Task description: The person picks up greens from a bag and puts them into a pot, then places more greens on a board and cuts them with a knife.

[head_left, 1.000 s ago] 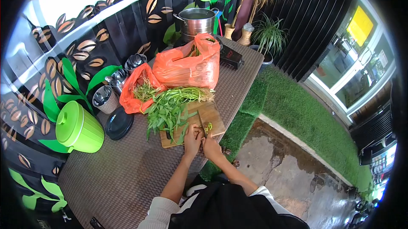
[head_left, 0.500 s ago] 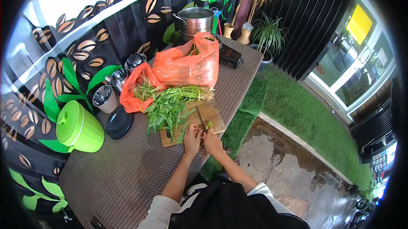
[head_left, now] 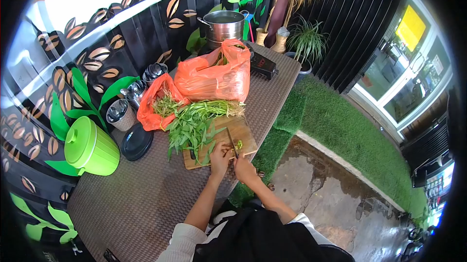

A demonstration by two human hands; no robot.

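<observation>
My right hand (head_left: 244, 169) is closed round the handle of a knife (head_left: 230, 138), whose blade points away from me over a wooden cutting board (head_left: 243, 127). Beside the blade, my left hand (head_left: 219, 161) has its fingers curled in at the board's near edge; what they pinch is too small and hidden to make out. Small chopped green pieces (head_left: 239, 145) lie just right of the blade. A bunch of leafy greens (head_left: 192, 130) covers the board's left and far side, its stems (head_left: 219, 108) running right to pale roots.
Behind the greens stand a large orange plastic bag (head_left: 211, 77) and a smaller orange bag (head_left: 151, 109). Farther back are a steel pot (head_left: 224, 28) and a black stove (head_left: 264, 65). Cutlery cups, black plates (head_left: 136, 143) and a green lidded bucket (head_left: 92, 145) stand left.
My right hand and the knife have shifted slightly, with the hand a little lower and nearer to me. My left hand stays almost in place, and the greens and bags look unchanged.
</observation>
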